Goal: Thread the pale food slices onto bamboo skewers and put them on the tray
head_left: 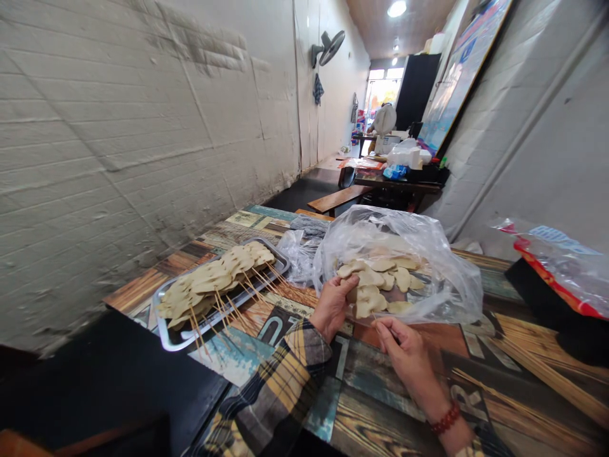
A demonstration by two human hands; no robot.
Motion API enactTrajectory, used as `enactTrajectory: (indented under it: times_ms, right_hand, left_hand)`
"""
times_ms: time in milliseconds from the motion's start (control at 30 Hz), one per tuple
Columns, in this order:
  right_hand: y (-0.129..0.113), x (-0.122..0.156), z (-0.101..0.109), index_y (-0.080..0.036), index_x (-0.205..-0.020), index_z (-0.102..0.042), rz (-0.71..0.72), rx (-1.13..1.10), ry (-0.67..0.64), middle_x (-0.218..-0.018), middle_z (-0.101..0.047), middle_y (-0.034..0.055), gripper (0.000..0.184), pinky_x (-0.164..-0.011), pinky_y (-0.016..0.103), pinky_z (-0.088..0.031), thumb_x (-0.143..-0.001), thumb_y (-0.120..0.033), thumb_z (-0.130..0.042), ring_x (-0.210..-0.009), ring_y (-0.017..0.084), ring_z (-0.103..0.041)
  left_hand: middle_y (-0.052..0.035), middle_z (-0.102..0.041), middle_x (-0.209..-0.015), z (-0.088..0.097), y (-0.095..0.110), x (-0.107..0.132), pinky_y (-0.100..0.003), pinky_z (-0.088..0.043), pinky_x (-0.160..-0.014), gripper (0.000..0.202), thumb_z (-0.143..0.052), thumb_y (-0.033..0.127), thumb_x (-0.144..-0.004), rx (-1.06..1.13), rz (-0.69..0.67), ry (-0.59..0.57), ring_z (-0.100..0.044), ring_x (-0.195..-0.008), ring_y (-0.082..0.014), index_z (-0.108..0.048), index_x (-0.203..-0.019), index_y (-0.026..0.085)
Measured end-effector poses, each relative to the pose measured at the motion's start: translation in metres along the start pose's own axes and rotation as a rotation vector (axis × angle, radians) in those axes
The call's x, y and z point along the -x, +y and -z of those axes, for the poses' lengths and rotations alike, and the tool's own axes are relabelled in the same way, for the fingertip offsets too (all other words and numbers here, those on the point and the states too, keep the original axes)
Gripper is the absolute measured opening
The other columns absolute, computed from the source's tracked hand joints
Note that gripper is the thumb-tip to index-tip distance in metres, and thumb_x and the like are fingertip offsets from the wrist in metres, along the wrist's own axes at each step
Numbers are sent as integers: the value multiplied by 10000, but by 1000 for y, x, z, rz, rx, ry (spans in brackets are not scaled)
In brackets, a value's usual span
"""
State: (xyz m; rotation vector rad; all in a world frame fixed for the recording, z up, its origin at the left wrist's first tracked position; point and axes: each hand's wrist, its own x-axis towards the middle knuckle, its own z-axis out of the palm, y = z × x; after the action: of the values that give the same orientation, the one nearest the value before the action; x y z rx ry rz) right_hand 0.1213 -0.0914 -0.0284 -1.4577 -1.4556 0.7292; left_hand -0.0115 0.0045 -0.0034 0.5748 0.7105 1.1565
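My left hand [332, 306] is closed at the edge of a clear plastic bag, with a flat beige slice [369, 299] between thumb and fingers. Just below that slice, my right hand [404, 348] pinches what looks like a thin wooden skewer, mostly hidden by the fingers. More loose flat slices [404, 279] lie inside the open clear bag [447, 285]. To the left, a metal tray [178, 341] carries a pile of skewered slices [216, 279], their bamboo sticks [233, 308] jutting over its near edge.
Loose bamboo skewers [547, 374] lie on the right of the patterned wooden table [380, 393]. A red-edged plastic packet [566, 266] rests on a black object there. Crumpled clear plastic [299, 257] sits between tray and bag. A wall [118, 127] runs along the left; a bench [340, 198] stands beyond.
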Motion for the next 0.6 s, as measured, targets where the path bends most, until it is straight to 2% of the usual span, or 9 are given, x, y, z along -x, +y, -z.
enactTrajectory:
  times_ms: [200,400,600]
  right_hand:
    - [4,0,0,-192,-728,-640,8,-30,-18,-502,-485,-45,397,-504,235,-362,-888,-526,-496,-488,133,-479]
    - [2,0,-1,-193,-731,-655,-3,-43,-40,-493,-484,-52,387,-485,232,-360,-880,-520,-511,-475,126,-475]
    - [2,1,-1,-194,-740,-647,-5,-33,-73,-490,-481,-54,374,-484,235,-345,-893,-500,-496,-468,124,-464]
  left_hand:
    - [-20,-653,-761,5,4,-6,-215,-434,-590,450,-874,409,-530,-34,-78,35,-573,-629,-106,-685,-843,146]
    - [10,-594,-675,12,9,-12,-204,-372,-570,397,-885,370,-487,-85,-155,85,-497,-598,-81,-671,-725,135]
    - [0,-632,-756,15,8,-14,-209,-362,-570,438,-876,326,-478,-105,-176,143,-518,-625,-89,-684,-828,146]
